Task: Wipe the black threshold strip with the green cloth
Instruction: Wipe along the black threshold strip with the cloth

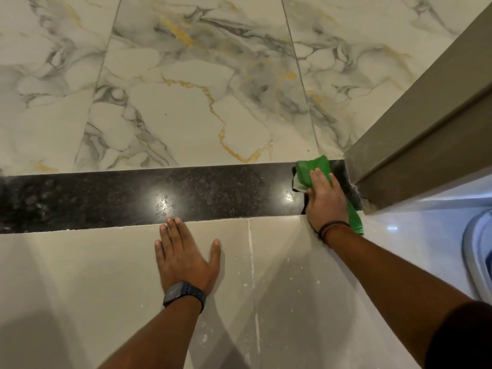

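Note:
A black speckled threshold strip (149, 195) runs across the floor from the left edge to the door frame on the right. At the strip's right end lies the green cloth (311, 167), bunched under my right hand (326, 201), which presses it flat onto the strip. Part of the cloth trails out by my wrist onto the beige tile. My left hand (183, 257) lies flat with fingers spread on the beige tile just below the strip, its fingertips at the strip's near edge. It holds nothing.
A brown door frame (426, 134) rises at the right, its foot right beside the cloth. Marble-patterned tiles (186, 89) lie beyond the strip, plain beige tiles (80, 275) on my side. A pale blue-white rimmed object (476, 251) shows at the far right.

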Tool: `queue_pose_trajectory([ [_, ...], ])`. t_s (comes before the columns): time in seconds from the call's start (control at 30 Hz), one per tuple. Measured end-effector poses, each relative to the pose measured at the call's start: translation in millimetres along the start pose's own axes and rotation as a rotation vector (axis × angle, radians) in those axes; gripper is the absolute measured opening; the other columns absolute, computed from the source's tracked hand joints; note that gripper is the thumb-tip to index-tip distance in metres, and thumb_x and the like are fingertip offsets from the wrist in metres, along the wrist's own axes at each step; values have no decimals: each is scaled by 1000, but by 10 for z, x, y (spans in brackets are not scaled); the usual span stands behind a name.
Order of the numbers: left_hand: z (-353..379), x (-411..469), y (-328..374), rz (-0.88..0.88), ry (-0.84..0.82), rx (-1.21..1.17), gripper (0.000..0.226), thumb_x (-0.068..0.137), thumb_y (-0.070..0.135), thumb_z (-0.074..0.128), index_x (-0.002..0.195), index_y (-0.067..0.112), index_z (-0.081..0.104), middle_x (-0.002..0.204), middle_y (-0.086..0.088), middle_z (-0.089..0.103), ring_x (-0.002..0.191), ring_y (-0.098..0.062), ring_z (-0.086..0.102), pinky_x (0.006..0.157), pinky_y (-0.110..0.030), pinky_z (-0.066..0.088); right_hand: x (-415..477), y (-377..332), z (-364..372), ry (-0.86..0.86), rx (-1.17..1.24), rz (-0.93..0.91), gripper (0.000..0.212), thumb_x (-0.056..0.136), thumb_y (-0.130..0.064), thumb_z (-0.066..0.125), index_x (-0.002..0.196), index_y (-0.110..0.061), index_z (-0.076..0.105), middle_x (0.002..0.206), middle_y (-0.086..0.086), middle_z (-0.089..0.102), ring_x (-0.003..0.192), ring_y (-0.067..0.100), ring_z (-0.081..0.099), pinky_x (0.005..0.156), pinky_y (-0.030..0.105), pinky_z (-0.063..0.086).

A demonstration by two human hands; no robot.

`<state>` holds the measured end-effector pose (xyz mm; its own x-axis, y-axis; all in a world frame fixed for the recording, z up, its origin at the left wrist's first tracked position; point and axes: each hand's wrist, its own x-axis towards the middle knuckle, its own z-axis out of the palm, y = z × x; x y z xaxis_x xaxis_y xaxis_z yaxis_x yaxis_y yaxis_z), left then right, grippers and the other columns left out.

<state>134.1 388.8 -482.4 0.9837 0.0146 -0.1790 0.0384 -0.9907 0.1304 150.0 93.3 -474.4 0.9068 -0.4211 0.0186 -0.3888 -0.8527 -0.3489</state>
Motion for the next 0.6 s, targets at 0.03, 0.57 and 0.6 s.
queue_pose_trajectory([
  [0.03,-5,-7,1,0,-3,-2,96,81,68,16,149,3,0,160,-16,2,147,-28,1,119,-43,3,-129,-31,0,-30,12,-34,51,91,-6,49,141,-12,38,147,10,41,138,36,27,110,54,31],
  [0.57,47,17,-33,40,-47,-4,85,85,59,18,150,8,-2,160,-14,4,147,-31,0,118,-46,5,-784,-254,85,-53,11,-82,52,92,-20,50,142,-18,34,146,5,43,136,35,31,105,56,37],
  [0.6,48,23,-37,42,-47,-12,84,85,57,19,150,8,-1,160,-14,5,147,-31,2,118,-46,6,-936,-304,98,-84,26,-155,54,91,-16,52,142,-18,34,145,5,45,136,35,32,104,56,39],
])
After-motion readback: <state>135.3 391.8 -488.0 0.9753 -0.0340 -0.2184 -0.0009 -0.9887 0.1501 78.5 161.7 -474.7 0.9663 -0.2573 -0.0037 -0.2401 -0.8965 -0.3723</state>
